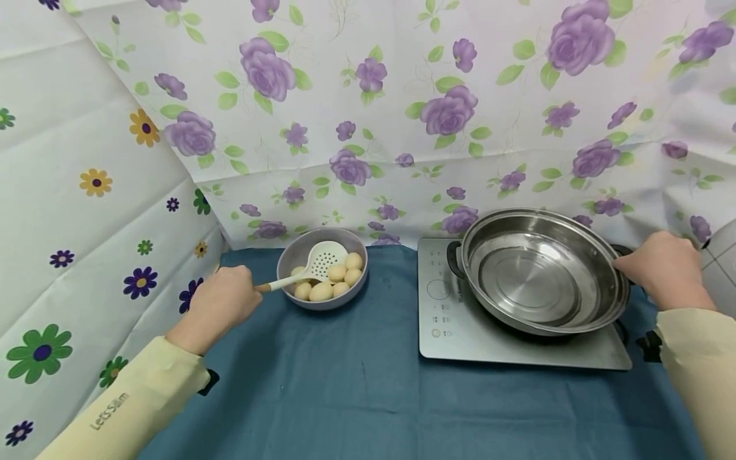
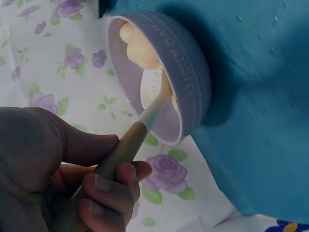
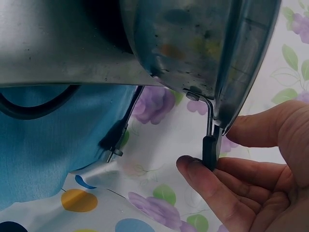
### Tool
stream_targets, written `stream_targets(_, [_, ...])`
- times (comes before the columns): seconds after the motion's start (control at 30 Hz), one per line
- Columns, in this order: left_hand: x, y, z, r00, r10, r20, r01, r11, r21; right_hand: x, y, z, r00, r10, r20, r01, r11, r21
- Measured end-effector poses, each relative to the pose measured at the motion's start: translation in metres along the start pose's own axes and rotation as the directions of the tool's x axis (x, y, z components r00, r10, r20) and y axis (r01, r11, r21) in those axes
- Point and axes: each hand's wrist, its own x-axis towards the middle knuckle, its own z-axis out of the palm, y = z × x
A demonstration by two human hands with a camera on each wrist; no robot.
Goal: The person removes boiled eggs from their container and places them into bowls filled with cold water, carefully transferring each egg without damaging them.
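Note:
My left hand (image 1: 221,305) grips the wooden handle (image 2: 120,152) of a white slotted spoon (image 1: 325,259). The spoon's perforated head lies inside a greyish-purple bowl (image 1: 283,271), among several small pale yellow potatoes (image 1: 321,292). In the left wrist view, thumb and curled fingers wrap the handle, and raised lettering shows on the bowl's outside. Over on the right, my right hand (image 1: 661,271) holds the side handle (image 3: 209,147) of a wide stainless steel pot (image 1: 529,281). Its thumb is at the rim and its fingers are under the handle. Nothing lies inside the pot.
The pot is on a flat silver induction cooktop (image 1: 439,345) with touch markings. A black cable (image 3: 38,113) and a plug (image 3: 115,137) show beside it. Blue cloth (image 1: 345,396) covers the table, and a flowered sheet (image 1: 322,128) hangs close behind bowl and pot.

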Motion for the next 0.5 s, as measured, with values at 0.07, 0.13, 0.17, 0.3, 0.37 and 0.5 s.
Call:
stream_targets(0.07, [0.0, 0.0, 0.0, 1.0, -0.008, 0.01, 0.008, 1.0, -0.024, 0.0, 0.0, 0.001, 1.0, -0.003, -0.005, 0.003, 1.0, 0.01])
stream_targets(0.13, [0.0, -0.001, -0.001, 1.0, -0.018, 0.018, 0.019, 0.999, -0.044, 0.001, 0.0, 0.002, 1.0, -0.005, -0.01, 0.006, 1.0, 0.013])
stream_targets(0.17, [0.0, -0.002, -0.001, 1.0, -0.022, 0.02, 0.023, 0.998, -0.052, 0.001, 0.001, 0.002, 1.0, -0.007, -0.012, 0.007, 1.0, 0.012])
stream_targets(0.3, [-0.001, -0.006, -0.003, 0.998, -0.056, 0.035, 0.059, 0.996, -0.072, 0.003, 0.001, 0.003, 1.0, -0.003, -0.015, 0.003, 1.0, -0.002])
stream_targets(0.37, [-0.002, -0.008, -0.004, 0.996, -0.075, 0.044, 0.078, 0.994, -0.078, 0.004, 0.001, 0.003, 1.0, -0.001, -0.014, 0.001, 1.0, -0.012])
stream_targets(0.5, [-0.005, -0.012, -0.005, 0.995, -0.092, 0.047, 0.097, 0.991, -0.098, 0.004, 0.001, 0.003, 1.0, -0.001, -0.012, 0.001, 1.0, -0.012])
